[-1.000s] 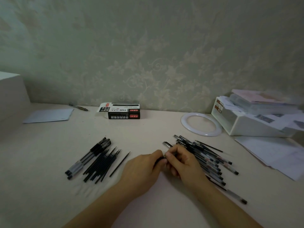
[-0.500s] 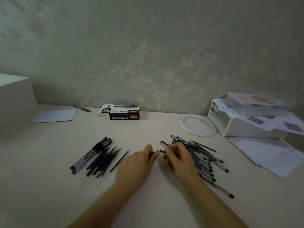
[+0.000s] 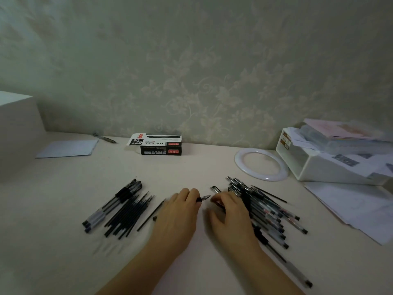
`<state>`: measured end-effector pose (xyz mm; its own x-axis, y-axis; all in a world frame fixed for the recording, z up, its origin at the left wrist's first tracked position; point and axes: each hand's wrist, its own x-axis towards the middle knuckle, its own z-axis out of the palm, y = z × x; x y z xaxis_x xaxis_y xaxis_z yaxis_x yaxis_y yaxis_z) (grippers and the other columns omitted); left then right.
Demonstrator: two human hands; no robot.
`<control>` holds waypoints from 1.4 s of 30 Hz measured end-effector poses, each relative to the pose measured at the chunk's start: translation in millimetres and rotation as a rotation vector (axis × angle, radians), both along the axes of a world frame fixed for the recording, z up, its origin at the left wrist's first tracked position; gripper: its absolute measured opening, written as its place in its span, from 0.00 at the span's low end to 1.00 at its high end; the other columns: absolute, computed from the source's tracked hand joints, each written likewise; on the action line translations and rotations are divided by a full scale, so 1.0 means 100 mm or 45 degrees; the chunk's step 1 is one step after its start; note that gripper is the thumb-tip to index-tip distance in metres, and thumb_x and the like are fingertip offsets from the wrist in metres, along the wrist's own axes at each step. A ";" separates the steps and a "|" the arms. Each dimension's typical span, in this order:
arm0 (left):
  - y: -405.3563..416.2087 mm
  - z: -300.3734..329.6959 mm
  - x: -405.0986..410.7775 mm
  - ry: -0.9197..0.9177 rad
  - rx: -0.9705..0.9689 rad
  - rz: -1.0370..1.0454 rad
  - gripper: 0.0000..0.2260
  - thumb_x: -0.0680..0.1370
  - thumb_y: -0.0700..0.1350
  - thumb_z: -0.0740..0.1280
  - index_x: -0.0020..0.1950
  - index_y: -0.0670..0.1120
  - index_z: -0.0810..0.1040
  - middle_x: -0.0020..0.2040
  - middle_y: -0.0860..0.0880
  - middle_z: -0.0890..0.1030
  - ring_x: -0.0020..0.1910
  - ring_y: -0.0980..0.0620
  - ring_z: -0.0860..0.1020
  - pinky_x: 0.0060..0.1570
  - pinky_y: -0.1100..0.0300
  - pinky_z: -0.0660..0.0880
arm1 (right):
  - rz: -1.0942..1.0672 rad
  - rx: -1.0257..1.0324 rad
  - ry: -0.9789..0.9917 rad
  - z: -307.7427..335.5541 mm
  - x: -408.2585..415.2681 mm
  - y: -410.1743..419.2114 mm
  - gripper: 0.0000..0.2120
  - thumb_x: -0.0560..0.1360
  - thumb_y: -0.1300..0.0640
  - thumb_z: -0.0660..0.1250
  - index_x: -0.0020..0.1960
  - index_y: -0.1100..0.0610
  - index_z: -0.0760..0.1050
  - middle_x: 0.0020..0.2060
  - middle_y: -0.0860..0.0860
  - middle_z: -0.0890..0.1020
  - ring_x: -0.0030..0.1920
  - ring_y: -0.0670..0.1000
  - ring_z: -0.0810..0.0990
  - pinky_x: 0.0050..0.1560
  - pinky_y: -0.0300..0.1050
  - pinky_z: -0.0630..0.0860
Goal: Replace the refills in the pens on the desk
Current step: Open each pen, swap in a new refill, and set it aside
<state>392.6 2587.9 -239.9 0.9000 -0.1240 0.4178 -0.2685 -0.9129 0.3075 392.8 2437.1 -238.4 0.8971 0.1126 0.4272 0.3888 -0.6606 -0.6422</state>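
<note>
Pens lie in two heaps (image 3: 261, 207) (image 3: 119, 205); left hand (image 3: 178, 211) grips one pen (image 3: 203, 198), right hand's (image 3: 229, 211) curled fingers' hold unclear

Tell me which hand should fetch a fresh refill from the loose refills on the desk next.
Left, probably. The loose refills lie just beside the left hand, which holds the pen. The right hand sits by the pen pile, on the opposite side.

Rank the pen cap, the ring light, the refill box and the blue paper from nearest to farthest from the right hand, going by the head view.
From the right hand:
1. Pen cap, just beyond its fingertips.
2. Ring light, back right.
3. Refill box, at the back, left of centre.
4. Blue paper, far back left.
</note>
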 end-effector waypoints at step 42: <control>0.17 0.20 -0.04 0.180 -0.379 -0.400 0.07 0.80 0.54 0.60 0.47 0.57 0.62 0.32 0.56 0.73 0.33 0.56 0.72 0.29 0.62 0.65 | 0.204 0.772 0.478 0.20 0.08 -0.12 0.03 0.72 0.56 0.74 0.42 0.48 0.84 0.37 0.47 0.85 0.37 0.41 0.81 0.42 0.33 0.77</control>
<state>388.4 2604.6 -220.0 0.8888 -0.2935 0.3521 -0.4548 -0.6603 0.5977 400.3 2424.7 -218.7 0.9877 0.0962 0.1235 0.1330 -0.0998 -0.9861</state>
